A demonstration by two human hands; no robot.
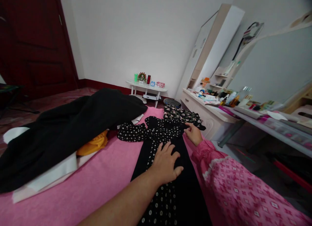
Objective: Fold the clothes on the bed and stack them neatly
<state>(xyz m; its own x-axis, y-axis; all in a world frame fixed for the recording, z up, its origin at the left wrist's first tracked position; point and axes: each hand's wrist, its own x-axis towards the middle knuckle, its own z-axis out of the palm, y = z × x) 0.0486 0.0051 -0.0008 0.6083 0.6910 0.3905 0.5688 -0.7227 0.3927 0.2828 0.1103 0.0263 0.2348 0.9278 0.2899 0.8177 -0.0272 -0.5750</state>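
A black dress (192,183) with white-dotted sleeves and a dotted middle panel lies spread out on a pink bedspread (104,183). My left hand (165,162) rests on the front of the dress, palm down, fingers spread and holding nothing. At the dress's right sleeve edge, my right hand (194,134) is closed, with thumb and forefinger pinching the dark cloth. The other dotted sleeve (131,132) stretches out to the left. Just beyond the dress lies a black floral garment (180,114), partly covered by it.
A heap of black cloth (92,112) covers the left side, with a yellow cloth (95,144) poking out below. On the right stands a dressing table (207,110) crowded with bottles. A small white table (146,85) and a tall white cabinet (207,47) are farther back.
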